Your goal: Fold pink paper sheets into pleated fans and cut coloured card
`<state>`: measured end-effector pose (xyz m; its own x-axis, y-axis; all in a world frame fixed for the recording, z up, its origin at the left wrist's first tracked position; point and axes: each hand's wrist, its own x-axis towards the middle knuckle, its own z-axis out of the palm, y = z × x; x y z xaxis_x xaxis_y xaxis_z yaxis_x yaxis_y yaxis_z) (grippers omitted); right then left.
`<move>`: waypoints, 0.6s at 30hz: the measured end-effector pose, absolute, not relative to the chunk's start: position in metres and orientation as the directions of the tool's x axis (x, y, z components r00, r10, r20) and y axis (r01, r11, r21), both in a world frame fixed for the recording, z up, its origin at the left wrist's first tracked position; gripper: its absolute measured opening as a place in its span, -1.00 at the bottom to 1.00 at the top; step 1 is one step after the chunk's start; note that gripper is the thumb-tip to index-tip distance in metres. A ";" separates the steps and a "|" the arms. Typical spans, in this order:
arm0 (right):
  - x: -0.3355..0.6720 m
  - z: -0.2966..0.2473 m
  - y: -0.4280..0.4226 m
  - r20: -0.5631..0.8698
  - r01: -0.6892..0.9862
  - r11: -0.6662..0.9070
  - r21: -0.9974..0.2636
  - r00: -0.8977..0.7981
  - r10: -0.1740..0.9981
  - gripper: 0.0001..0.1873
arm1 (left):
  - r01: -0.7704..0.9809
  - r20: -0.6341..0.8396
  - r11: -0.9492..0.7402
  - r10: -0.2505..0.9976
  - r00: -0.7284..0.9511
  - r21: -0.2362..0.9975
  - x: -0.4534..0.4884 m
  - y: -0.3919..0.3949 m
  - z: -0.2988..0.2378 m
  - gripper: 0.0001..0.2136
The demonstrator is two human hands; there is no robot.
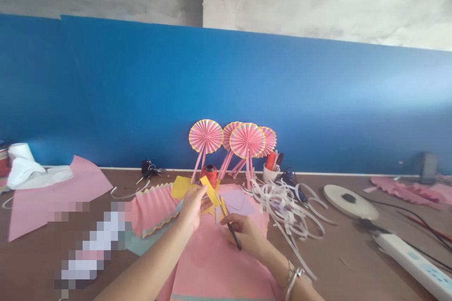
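Note:
My left hand pinches a narrow yellow paper strip, held up over the work area. In my right hand is a pair of scissors with dark handles, its blades against the lower part of the strip. Whether the blades are apart is too blurred to tell. Beneath both hands lies a large pink paper sheet. Pleated pink paper with a striped edge sits left of my left hand. Purple paper and yellow paper lie just beyond the hands.
Several round pink paper fans lean by the blue partition. A red spool, a cup of tools and a white paper-strip tangle stand nearby. At right are a round disc and a power strip.

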<state>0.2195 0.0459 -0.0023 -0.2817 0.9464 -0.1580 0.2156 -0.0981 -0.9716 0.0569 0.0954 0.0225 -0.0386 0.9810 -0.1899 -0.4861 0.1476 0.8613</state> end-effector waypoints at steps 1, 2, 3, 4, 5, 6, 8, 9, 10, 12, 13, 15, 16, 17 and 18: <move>0.219 -0.002 0.046 -0.157 0.219 -0.097 -0.971 -0.279 0.947 -0.71 | -0.487 -0.190 0.148 0.981 -0.038 0.861 0.057 0.095 0.022 -0.75; 0.220 -0.002 0.046 -0.156 0.222 -0.095 -0.971 -0.278 0.948 -0.71 | -0.488 -0.191 0.149 0.981 -0.037 0.860 0.057 0.095 0.022 -0.75; 0.220 -0.002 0.045 -0.154 0.222 -0.093 -0.971 -0.278 0.948 -0.70 | -0.488 -0.192 0.150 0.981 -0.036 0.860 0.057 0.095 0.023 -0.75; 0.220 -0.002 0.045 -0.151 0.220 -0.090 -0.971 -0.280 0.948 -0.70 | -0.488 -0.193 0.152 0.980 -0.035 0.860 0.057 0.095 0.023 -0.75; 0.219 -0.002 0.045 -0.148 0.216 -0.087 -0.972 -0.282 0.948 -0.70 | -0.488 -0.195 0.153 0.980 -0.035 0.859 0.057 0.095 0.023 -0.75; 0.219 -0.002 0.045 -0.146 0.212 -0.086 -0.973 -0.285 0.947 -0.70 | -0.487 -0.196 0.155 0.980 -0.034 0.859 0.057 0.095 0.023 -0.75; 0.219 -0.003 0.045 -0.145 0.205 -0.086 -0.975 -0.287 0.947 -0.70 | -0.487 -0.197 0.155 0.980 -0.034 0.859 0.057 0.095 0.023 -0.76; 0.219 -0.003 0.046 -0.144 0.205 -0.086 -0.975 -0.288 0.947 -0.71 | -0.487 -0.196 0.155 0.980 -0.034 0.859 0.057 0.095 0.023 -0.76; 0.219 -0.003 0.046 -0.144 0.206 -0.086 -0.975 -0.288 0.947 -0.71 | -0.488 -0.195 0.155 0.980 -0.033 0.859 0.057 0.095 0.023 -0.76; 0.219 -0.004 0.046 -0.144 0.203 -0.086 -0.975 -0.287 0.947 -0.72 | -0.489 -0.194 0.154 0.981 -0.032 0.859 0.057 0.094 0.023 -0.76; 0.219 -0.004 0.046 -0.145 0.201 -0.088 -0.976 -0.286 0.947 -0.72 | -0.489 -0.193 0.153 0.981 -0.032 0.859 0.057 0.094 0.023 -0.75; 0.220 -0.003 0.046 -0.152 0.202 -0.096 -0.975 -0.286 0.946 -0.72 | -0.491 -0.189 0.148 0.981 -0.035 0.859 0.057 0.094 0.023 -0.74; 0.220 -0.003 0.046 -0.155 0.206 -0.097 -0.974 -0.286 0.946 -0.71 | -0.491 -0.188 0.146 0.982 -0.036 0.859 0.057 0.093 0.023 -0.73; 0.220 -0.002 0.046 -0.155 0.212 -0.095 -0.973 -0.288 0.945 -0.72 | -0.491 -0.187 0.145 0.982 -0.037 0.859 0.057 0.093 0.024 -0.73; 0.220 -0.002 0.045 -0.154 0.219 -0.092 -0.971 -0.288 0.945 -0.72 | -0.490 -0.187 0.146 0.982 -0.037 0.860 0.057 0.094 0.024 -0.72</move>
<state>0.2197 0.0455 -0.0020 -0.2879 0.9452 -0.1541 0.2189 -0.0917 -0.9714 0.0572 0.0935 0.0239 -0.0368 0.9816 -0.1875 -0.4898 0.1458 0.8595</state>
